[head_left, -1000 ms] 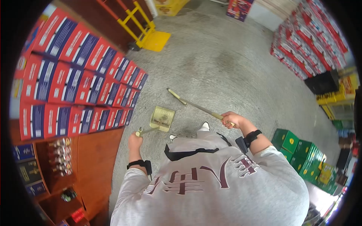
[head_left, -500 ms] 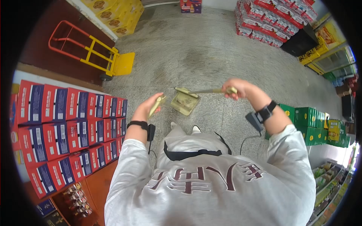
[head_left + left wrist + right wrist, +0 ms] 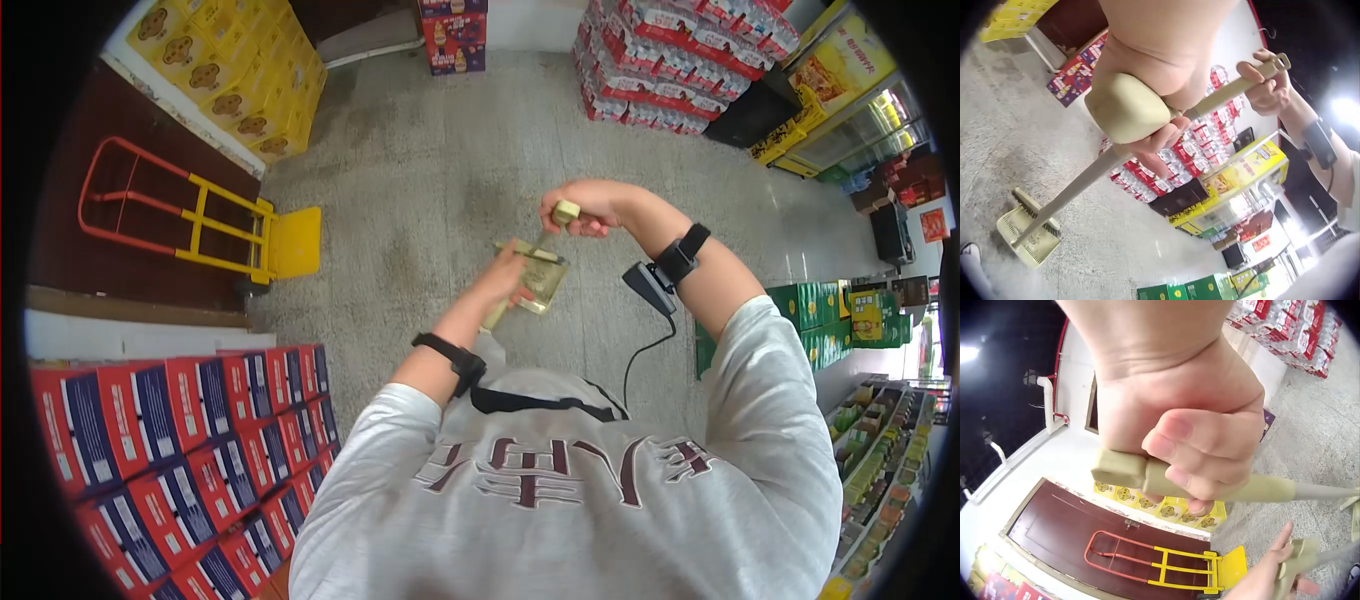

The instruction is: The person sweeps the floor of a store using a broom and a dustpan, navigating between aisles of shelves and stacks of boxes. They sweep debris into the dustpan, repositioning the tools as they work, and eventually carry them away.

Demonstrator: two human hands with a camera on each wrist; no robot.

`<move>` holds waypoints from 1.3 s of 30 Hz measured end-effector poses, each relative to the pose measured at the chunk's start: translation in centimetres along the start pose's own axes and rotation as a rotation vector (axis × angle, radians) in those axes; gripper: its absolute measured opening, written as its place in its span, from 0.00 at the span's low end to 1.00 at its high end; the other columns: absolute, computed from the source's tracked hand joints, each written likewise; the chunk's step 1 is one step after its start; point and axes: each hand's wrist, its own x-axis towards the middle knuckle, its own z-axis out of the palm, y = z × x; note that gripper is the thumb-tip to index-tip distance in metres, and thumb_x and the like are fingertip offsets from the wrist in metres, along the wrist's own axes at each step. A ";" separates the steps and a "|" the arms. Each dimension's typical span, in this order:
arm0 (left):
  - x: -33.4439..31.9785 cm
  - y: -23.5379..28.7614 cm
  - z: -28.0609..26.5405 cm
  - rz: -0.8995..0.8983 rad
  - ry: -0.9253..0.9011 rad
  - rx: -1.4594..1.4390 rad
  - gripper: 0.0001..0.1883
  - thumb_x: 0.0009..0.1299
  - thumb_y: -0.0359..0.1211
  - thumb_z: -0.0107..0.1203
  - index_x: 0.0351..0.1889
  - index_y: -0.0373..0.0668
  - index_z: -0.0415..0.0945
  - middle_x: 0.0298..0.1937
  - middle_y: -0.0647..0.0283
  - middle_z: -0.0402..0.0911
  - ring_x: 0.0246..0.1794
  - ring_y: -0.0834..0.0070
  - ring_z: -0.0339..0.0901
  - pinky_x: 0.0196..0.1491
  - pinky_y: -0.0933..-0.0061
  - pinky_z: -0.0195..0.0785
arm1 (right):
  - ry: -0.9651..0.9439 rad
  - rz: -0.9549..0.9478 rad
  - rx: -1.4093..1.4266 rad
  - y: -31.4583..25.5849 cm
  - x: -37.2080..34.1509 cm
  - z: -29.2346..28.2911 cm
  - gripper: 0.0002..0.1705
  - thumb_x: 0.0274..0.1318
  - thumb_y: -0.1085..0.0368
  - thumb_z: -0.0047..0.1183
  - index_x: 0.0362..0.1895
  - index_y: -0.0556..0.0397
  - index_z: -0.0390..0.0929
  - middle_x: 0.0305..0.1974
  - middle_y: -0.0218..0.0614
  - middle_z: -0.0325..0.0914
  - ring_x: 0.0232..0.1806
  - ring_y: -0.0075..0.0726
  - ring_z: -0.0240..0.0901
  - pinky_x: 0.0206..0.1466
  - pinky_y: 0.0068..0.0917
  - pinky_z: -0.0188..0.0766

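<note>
My right hand grips the upper end of a pale green broom handle, fingers curled round it below the end piece. My left hand holds the thick end of the dustpan handle, close to the broom's shaft. Down on the concrete floor, the pale green dustpan lies in front of the feet. The broom head sits at the pan, overlapping it in the head and left wrist views. Part of the dustpan handle is hidden behind my left hand and forearm.
Red and blue cartons are stacked at left, below a red and yellow hand truck. Yellow cartons stand at back left, wrapped bottle packs at back right. Green boxes and a stocked shelf line the right.
The broom head has moved from the floor beside the dustpan to the pan itself. Both hands have risen and come closer together. The head view has turned leftward and lifted.
</note>
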 end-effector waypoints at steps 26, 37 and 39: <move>25.0 20.2 -8.5 0.149 0.302 0.281 0.20 0.63 0.31 0.49 0.53 0.47 0.62 0.31 0.63 0.75 0.17 0.78 0.69 0.19 0.76 0.61 | -0.281 -0.031 -0.027 -12.0 16.3 -25.5 0.11 0.48 0.52 0.45 0.25 0.43 0.72 0.10 0.21 0.58 0.07 0.15 0.53 0.09 0.17 0.47; 39.6 32.6 -10.6 0.196 0.456 0.042 0.18 0.62 0.27 0.44 0.51 0.41 0.59 0.16 0.64 0.65 0.08 0.77 0.59 0.09 0.75 0.51 | 0.406 -0.154 0.480 5.2 18.6 -41.3 0.22 0.55 0.52 0.47 0.49 0.53 0.71 0.21 0.34 0.72 0.12 0.24 0.65 0.14 0.22 0.64; 42.2 35.4 -11.3 0.189 0.444 0.027 0.21 0.63 0.27 0.45 0.54 0.41 0.56 0.17 0.64 0.64 0.09 0.77 0.59 0.10 0.74 0.53 | 0.470 -0.057 0.560 10.0 17.4 -42.5 0.20 0.55 0.55 0.47 0.48 0.55 0.71 0.22 0.35 0.72 0.12 0.25 0.65 0.14 0.23 0.64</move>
